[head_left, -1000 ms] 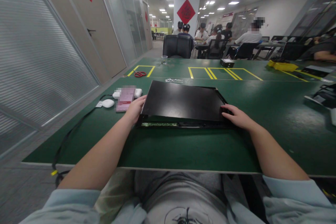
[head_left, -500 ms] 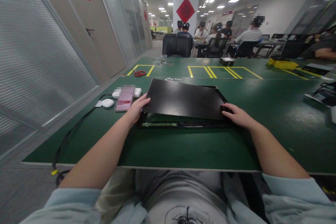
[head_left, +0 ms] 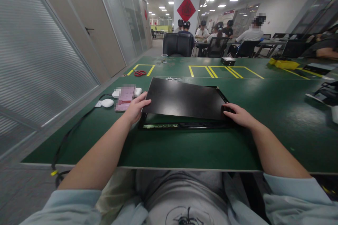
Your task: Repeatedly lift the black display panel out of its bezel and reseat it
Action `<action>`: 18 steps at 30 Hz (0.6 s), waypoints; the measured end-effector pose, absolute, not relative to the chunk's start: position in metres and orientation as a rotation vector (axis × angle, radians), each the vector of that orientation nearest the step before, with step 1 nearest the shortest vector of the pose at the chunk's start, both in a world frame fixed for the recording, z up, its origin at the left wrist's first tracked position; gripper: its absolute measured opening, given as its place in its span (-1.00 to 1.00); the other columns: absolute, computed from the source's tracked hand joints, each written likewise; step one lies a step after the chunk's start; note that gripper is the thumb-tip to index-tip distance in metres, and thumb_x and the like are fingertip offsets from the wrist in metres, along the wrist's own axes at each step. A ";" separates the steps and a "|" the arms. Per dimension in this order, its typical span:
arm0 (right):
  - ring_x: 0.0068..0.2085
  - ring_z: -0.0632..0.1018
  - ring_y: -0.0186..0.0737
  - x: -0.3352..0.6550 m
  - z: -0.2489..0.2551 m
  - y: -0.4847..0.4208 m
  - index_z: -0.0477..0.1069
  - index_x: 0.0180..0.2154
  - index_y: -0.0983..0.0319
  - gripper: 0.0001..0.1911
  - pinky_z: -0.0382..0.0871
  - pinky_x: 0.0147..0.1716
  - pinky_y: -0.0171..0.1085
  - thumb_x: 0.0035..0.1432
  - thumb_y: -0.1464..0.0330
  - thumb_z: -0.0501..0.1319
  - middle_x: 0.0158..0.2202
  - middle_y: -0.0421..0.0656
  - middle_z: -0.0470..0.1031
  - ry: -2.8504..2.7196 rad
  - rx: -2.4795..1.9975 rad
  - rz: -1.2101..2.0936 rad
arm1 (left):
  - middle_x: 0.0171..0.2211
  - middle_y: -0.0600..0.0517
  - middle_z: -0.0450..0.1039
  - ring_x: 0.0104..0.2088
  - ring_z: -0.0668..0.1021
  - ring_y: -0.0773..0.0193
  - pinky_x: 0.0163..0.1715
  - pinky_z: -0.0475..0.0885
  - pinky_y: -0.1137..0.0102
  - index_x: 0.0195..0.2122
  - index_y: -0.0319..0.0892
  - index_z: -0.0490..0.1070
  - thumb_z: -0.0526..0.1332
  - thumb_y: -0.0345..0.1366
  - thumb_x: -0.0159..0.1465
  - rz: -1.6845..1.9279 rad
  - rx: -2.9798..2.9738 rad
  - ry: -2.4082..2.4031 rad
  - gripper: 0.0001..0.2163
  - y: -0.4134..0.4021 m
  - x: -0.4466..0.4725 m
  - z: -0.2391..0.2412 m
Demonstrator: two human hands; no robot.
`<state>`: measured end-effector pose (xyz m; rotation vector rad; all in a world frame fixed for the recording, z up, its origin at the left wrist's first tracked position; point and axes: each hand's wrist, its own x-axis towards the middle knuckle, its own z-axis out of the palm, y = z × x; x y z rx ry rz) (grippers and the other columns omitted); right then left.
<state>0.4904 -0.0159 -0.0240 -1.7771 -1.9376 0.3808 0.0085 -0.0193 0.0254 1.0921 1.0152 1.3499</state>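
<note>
A flat black screen panel (head_left: 185, 99) lies tilted over a thin black frame (head_left: 206, 126), its left side raised higher than its right. My left hand (head_left: 136, 107) grips the panel's left edge, thumb on top and the other fingers underneath, partly hidden. At the opposite end, my right hand (head_left: 237, 114) closes on the panel's right edge, close against the frame's right side. A green circuit strip (head_left: 161, 126) shows inside the front of the frame, below the panel.
Left of the frame lie a phone (head_left: 126, 96) and a white oval device (head_left: 107, 103) on a black cord. Red-handled scissors (head_left: 139, 73), a clear cup (head_left: 164, 58) and a small black box (head_left: 227, 61) stand farther back on the green table (head_left: 190, 151). People sit beyond.
The panel's left part has shifted very slightly, with both hands keeping their hold. The whole view has moved a little; otherwise things look the same.
</note>
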 end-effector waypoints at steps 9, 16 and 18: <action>0.23 0.53 0.23 0.493 -0.025 -0.013 0.44 0.25 0.13 -0.30 0.45 0.18 0.19 0.09 0.08 0.33 0.20 0.04 0.55 -1.455 -1.731 0.493 | 0.13 -0.11 0.60 0.19 0.57 -0.12 0.14 0.53 0.16 0.20 -0.13 0.53 0.46 -0.36 -0.02 1.301 1.157 0.888 -0.33 -0.024 0.011 0.032; -0.01 0.65 0.15 0.481 -0.014 -0.018 0.65 -0.19 0.20 -0.71 0.50 0.11 0.09 0.10 0.18 0.39 -0.13 0.01 0.69 -1.084 -1.784 0.618 | 0.25 -0.06 0.51 0.25 0.51 -0.10 0.21 0.49 0.14 0.29 -0.06 0.45 0.47 -0.40 0.02 1.308 1.183 0.790 -0.27 -0.026 0.010 0.032; -0.08 0.67 0.06 0.477 -0.010 -0.020 0.64 -0.27 0.20 -0.79 0.53 0.06 0.01 0.03 0.26 0.44 -0.22 -0.05 0.69 -0.990 -1.724 0.655 | 0.25 -0.06 0.51 0.25 0.52 -0.08 0.22 0.48 0.14 0.29 -0.07 0.44 0.46 -0.40 0.04 1.316 1.179 0.779 -0.28 -0.024 0.009 0.031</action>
